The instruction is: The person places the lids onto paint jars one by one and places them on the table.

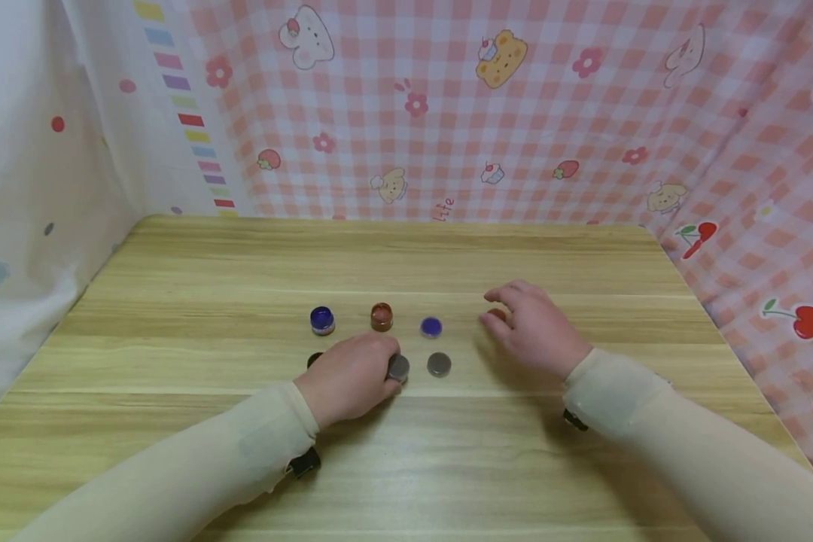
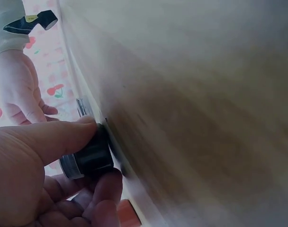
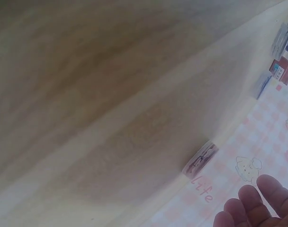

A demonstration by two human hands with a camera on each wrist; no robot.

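Observation:
My left hand (image 1: 352, 374) pinches a small dark jar with a grey top (image 1: 398, 367) between thumb and fingers. In the left wrist view this black jar (image 2: 92, 155) is tilted on its side relative to the camera. My right hand (image 1: 538, 327) is held with parted, slightly bent fingers over the right of the table. A small reddish-brown lid (image 1: 496, 316) lies by its thumb, partly covered; the right wrist view shows this lid (image 3: 201, 158) on the tabletop, apart from the fingers. Nothing is between the right hand's fingers.
Behind my left hand stand a blue jar (image 1: 322, 321) and a reddish-brown jar (image 1: 382, 317). A blue lid (image 1: 431, 327) and a grey lid (image 1: 439, 364) lie between the hands. A dark round thing (image 1: 314, 360) is mostly hidden by the left hand. Patterned cloth (image 1: 447, 113) hangs behind the wooden table (image 1: 406, 467).

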